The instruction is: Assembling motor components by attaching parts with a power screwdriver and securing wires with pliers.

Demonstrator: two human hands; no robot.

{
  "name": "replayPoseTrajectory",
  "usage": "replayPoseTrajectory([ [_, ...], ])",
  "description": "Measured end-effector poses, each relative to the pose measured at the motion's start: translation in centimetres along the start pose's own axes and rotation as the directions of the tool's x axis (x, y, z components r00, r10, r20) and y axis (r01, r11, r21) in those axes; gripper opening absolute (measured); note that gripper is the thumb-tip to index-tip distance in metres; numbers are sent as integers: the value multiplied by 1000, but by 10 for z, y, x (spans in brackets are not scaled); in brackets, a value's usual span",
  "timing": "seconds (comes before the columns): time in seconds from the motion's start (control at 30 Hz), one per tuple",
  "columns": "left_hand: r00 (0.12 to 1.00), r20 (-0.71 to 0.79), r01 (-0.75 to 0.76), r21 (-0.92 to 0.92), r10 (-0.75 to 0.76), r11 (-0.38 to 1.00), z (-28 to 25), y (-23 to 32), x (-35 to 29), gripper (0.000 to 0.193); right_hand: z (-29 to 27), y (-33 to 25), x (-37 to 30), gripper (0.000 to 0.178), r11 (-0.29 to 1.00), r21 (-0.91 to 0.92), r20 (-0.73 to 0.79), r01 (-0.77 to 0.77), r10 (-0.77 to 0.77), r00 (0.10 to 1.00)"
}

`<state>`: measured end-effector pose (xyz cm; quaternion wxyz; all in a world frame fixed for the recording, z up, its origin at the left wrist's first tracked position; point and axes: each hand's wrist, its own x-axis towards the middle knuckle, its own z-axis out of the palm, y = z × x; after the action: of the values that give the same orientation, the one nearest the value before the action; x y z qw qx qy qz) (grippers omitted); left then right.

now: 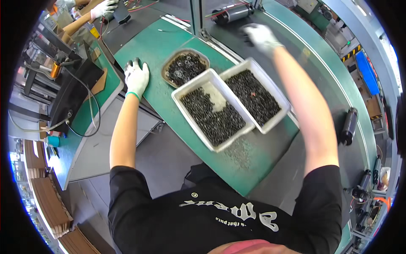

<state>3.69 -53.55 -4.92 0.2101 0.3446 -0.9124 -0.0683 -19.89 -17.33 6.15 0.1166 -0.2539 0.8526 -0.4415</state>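
Observation:
My left hand (137,77), in a white glove with dark fingertips, rests on the green tabletop (158,51) with its fingers apart and nothing in it. My right hand (262,38), also gloved, reaches over the conveyor on the far right; motion smears its fingers. It is nearest to a dark metal cylinder with wires (232,15), apart from it. Between my arms stand two white trays of small black parts, a near tray (198,131) with a bare patch and a fuller right tray (277,120). A brownish bowl (165,76) behind them holds black parts and shiny rings.
A metal post (196,19) rises at the table's far edge. More dark cylinders lie along the conveyor, one (349,126) at the right. Another person's gloved hand (104,8) grips a dark cylinder (121,15) at far left. A machine with cables (63,89) stands at the left.

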Motion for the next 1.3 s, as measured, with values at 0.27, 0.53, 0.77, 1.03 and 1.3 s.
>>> replayPoseTrajectory([
  [0.27,999,-3,-48,-85,48,995,-15,22,-4,51,115,35,188,32,871,490,-148,-36,123,981],
  [0.53,998,2,-60,-54,60,997,-5,28,-3,53,33,60,159,34,737,670,-489,-89,528,694],
  [0.77,997,78,-23,-66,28,998,-12,32,1,58,-164,73,-35,29,712,668,-82,-216,358,930],
  [1.03,991,-14,-135,33,136,990,-2,-7,24,61,-117,36,-279,24,786,524,-267,-328,517,813],
  [1.3,663,104,-629,-459,741,628,-169,173,-83,39,-35,9,-450,21,702,568,-343,-429,676,653],
])
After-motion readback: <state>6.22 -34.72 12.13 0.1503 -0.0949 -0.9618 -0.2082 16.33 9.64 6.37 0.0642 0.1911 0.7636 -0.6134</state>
